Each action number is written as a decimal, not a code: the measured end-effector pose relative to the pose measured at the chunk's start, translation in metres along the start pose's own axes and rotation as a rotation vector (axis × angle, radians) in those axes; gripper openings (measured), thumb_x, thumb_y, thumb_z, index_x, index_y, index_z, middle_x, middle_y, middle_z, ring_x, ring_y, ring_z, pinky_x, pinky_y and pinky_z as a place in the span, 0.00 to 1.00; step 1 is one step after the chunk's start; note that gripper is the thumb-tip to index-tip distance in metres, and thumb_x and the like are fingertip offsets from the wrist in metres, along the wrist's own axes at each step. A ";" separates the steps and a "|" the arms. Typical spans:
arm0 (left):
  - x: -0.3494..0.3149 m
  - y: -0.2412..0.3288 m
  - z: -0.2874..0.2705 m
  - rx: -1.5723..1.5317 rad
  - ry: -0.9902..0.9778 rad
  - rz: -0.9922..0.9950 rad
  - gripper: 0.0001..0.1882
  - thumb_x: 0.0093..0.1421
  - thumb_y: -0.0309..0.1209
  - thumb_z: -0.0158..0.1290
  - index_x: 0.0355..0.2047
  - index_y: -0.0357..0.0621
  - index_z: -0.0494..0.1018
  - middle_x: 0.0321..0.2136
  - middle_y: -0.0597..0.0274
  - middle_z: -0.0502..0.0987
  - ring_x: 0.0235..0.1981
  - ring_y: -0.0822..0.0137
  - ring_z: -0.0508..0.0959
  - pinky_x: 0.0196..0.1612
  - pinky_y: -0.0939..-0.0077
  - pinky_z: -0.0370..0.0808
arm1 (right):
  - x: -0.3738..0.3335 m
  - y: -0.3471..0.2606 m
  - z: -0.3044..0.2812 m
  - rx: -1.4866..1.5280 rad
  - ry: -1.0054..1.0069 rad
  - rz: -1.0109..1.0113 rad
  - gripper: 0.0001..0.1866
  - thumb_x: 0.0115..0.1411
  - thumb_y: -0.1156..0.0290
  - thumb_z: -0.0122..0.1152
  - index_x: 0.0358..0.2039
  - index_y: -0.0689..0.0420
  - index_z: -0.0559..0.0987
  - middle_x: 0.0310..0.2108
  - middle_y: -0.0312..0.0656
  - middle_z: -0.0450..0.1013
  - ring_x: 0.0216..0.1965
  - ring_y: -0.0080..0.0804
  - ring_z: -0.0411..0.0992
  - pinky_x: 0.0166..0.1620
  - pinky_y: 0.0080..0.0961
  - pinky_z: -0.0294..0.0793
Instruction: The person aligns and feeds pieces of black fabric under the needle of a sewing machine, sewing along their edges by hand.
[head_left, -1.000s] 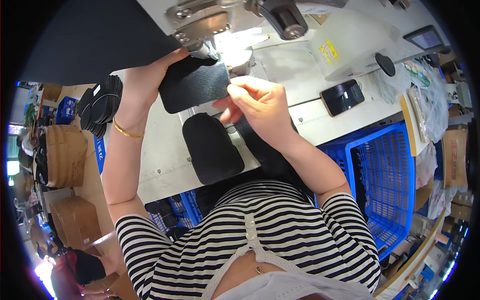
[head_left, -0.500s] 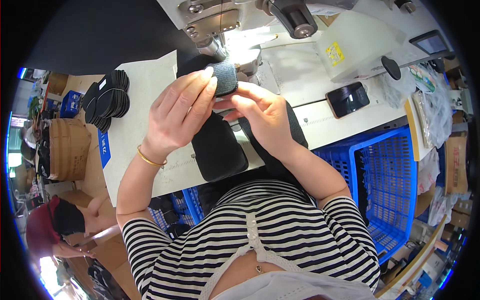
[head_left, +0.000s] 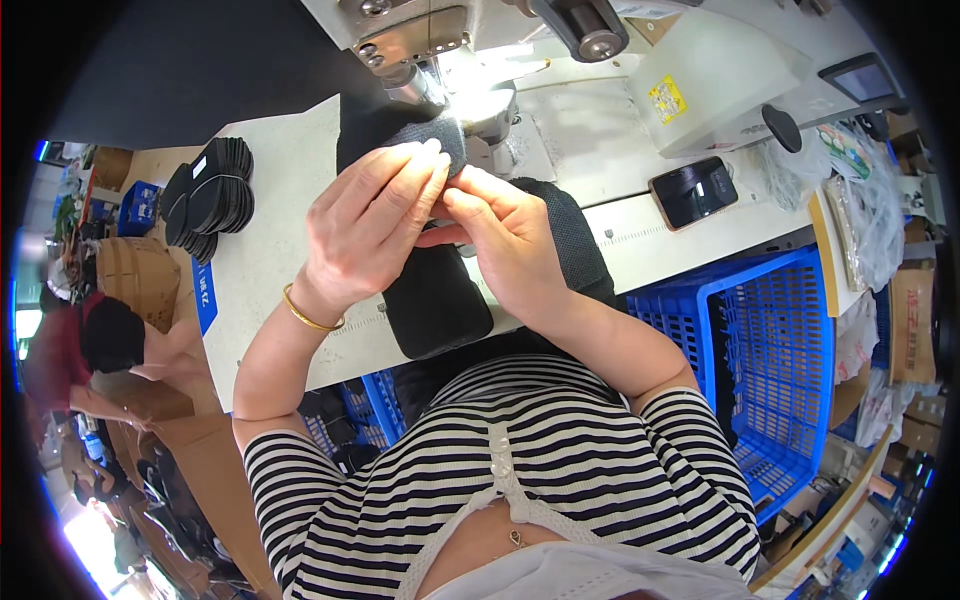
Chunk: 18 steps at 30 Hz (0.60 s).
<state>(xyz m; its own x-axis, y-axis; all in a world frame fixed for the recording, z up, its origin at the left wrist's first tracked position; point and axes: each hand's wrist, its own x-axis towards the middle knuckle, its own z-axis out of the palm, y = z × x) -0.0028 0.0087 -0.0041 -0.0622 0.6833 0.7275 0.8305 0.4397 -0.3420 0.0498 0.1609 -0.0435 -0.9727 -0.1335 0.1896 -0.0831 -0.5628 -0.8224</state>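
Black fabric with a textured face was held just in front of the lit needle area of a sewing machine, much of it hidden behind fingers. Largest of all was the pale table, on which the machine stood. A blue plastic basket stood below the table's near edge, at the person's right. Next in size, a smooth black pad lay near that edge below the hands, and a mesh-textured dark piece lay partly behind the right hand. That hand's thumb and forefinger pinched the fabric at its near edge. The left hand had its fingers bunched on the same fabric, their tips close to the right hand's. Farther left lay a banded stack of black pieces; well to the right was a phone. Smallest, a gold bracelet circled the left wrist.
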 end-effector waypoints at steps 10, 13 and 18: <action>0.005 -0.014 0.003 0.044 -0.036 -0.032 0.22 0.36 0.25 0.57 0.36 0.31 0.78 0.37 0.55 0.79 0.40 0.59 0.80 0.40 0.69 0.82 | 0.017 0.003 0.007 0.140 0.020 0.019 0.16 0.68 0.77 0.45 0.53 0.66 0.73 0.49 0.39 0.73 0.47 0.21 0.72 0.49 0.24 0.78; 0.008 -0.014 0.003 0.070 -0.062 -0.036 0.22 0.37 0.26 0.56 0.36 0.31 0.78 0.38 0.56 0.78 0.41 0.60 0.79 0.42 0.69 0.81 | 0.018 0.001 0.008 0.144 0.034 0.030 0.17 0.68 0.78 0.45 0.56 0.65 0.72 0.51 0.40 0.72 0.49 0.22 0.72 0.51 0.25 0.77; 0.012 -0.010 0.007 0.087 -0.072 -0.104 0.21 0.38 0.29 0.56 0.35 0.32 0.77 0.36 0.56 0.77 0.39 0.61 0.78 0.41 0.69 0.80 | 0.018 -0.001 0.010 0.142 0.033 0.011 0.21 0.67 0.80 0.44 0.60 0.66 0.68 0.55 0.41 0.70 0.51 0.24 0.71 0.53 0.26 0.75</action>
<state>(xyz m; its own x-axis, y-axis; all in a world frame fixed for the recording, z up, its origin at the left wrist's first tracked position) -0.0160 0.0166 0.0040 -0.1874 0.6698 0.7185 0.7665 0.5572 -0.3195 0.0342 0.1509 -0.0341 -0.9801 -0.1148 0.1620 -0.0436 -0.6715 -0.7397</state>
